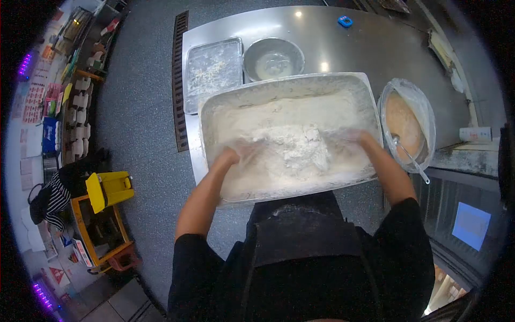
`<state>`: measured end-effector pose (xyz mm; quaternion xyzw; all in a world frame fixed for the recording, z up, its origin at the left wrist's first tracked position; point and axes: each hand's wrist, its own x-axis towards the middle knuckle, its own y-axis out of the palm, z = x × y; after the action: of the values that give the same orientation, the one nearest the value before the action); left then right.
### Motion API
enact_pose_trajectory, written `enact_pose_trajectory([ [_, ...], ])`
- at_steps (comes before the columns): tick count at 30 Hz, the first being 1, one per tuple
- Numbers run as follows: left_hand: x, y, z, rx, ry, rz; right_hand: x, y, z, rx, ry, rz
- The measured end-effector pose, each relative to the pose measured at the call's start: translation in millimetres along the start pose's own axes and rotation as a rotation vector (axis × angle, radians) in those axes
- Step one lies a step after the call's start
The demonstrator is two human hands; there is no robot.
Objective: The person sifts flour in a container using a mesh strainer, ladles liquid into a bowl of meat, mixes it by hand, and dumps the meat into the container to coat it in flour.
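A large rectangular tub (289,80) stands at the near edge of the steel table, with a deep layer of white flour (236,115) inside. Heaped in its middle is a lumpy, flour-coated mound (306,147); whether there is food under the coating I cannot make out. My left hand (247,147) is in the flour at the mound's left side, its fingers smeared by motion and dust. On the right, my right hand (351,136) reaches into the flour beside the mound, blurred and powdered white, so its fingers do not show clearly.
Behind the tub are a floury metal tray (214,45) and a steel bowl (274,45) with whitish residue. At right stands a bag-lined container (405,121) of orange-brown contents with a ladle (412,160). A blue timer (345,21) lies far back. Someone in stripes (58,198) is at left.
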<state>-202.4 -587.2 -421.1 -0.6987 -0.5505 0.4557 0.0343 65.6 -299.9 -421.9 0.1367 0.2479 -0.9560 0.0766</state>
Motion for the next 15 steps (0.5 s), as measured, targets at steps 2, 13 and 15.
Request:
enact_pose_trajectory([
  [2,29.7,28.5,6.2,-0.085,0.294,-0.08,12.1,18.0,2.2,-0.386,-0.142,0.01],
  [13,37.4,41.6,-49.9,-0.313,0.38,-0.531,66.5,41.2,48.8,0.527,0.33,-0.182],
  [15,32.4,34.0,-48.5,-0.202,0.491,-0.737,57.9,38.8,52.5,0.458,0.029,-0.342],
])
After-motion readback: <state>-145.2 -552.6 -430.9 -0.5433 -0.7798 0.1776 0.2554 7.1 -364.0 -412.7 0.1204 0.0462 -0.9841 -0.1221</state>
